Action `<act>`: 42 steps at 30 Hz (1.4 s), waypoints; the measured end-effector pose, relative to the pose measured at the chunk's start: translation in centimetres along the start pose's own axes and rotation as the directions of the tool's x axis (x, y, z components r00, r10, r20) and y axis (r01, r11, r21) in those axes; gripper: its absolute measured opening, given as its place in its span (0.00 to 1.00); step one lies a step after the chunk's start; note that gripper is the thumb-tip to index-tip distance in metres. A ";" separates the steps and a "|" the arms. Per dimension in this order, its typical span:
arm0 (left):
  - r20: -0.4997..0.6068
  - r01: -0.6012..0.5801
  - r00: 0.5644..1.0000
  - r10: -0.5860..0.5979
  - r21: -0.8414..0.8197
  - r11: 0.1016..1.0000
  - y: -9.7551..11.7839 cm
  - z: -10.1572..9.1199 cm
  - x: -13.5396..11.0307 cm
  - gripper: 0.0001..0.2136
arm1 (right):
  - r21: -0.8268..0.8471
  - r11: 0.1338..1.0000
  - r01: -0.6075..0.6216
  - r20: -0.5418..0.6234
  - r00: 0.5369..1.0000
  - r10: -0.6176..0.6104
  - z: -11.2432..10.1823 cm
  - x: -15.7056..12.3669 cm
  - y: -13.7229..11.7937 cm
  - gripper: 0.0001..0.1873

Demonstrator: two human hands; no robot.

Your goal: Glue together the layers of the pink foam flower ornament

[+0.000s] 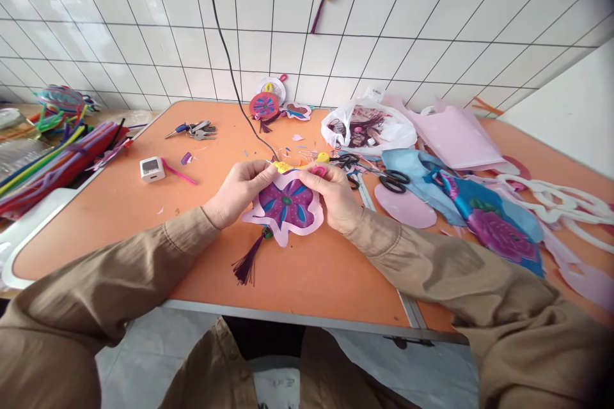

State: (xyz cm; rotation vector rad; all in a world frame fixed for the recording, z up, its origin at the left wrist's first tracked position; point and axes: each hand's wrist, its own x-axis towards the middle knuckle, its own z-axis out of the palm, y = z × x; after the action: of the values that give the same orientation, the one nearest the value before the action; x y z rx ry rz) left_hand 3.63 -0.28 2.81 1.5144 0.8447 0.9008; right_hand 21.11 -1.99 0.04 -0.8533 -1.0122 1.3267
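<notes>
Between my hands is a flower-shaped fabric ornament (286, 203), purple and blue in the middle with a pale pink border. From its lower left edge hangs a dark purple tassel (247, 262) under a small green bead. My left hand (242, 190) pinches the top left of the ornament, beside a yellow piece (284, 167) at its upper edge. My right hand (334, 195) pinches the top right edge, with a bright pink loop (318, 170) by its fingers. Whether the yellow piece is fixed to the ornament, I cannot tell.
Black-handled scissors (394, 181) and blue floral fabric (503, 230) lie to the right. Behind them sits a white plastic bag (369, 128) of tassels. Keys (199, 130) and a white cube (152, 169) are at left. A black cord (221, 35) runs down to the orange table (307, 281).
</notes>
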 end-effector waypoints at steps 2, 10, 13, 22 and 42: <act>-0.009 0.053 0.999 -0.053 -0.038 0.998 0.0 0.0 0.1 0.22 | 0.016 1.000 -0.001 -0.022 1.000 0.001 0.0 0.0 0.0 0.17; -0.023 0.085 0.996 -0.088 -0.112 0.990 -0.1 -0.3 0.2 0.22 | 0.095 0.995 0.004 -0.060 0.998 0.001 0.0 0.2 0.0 0.20; -0.033 0.085 0.996 -0.088 -0.082 0.993 -0.3 -0.5 0.4 0.23 | 0.103 0.995 0.017 -0.082 0.997 -0.008 0.0 0.3 0.0 0.20; -0.168 -0.067 0.980 0.111 0.247 0.967 -0.5 -0.1 0.3 0.19 | 0.129 0.992 -0.009 -0.025 1.000 0.012 -0.3 0.3 0.7 0.17; 0.050 0.230 0.973 -0.228 -0.042 0.972 -1.1 -2.3 0.0 0.21 | 0.139 0.988 0.072 -0.174 0.984 -0.047 -1.6 1.8 1.0 0.13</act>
State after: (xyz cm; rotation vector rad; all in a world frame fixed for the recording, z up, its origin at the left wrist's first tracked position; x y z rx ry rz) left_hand 1.54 0.88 1.93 1.3593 0.9374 0.7100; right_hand 22.21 -0.06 -1.26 -0.8047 -0.7925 1.2381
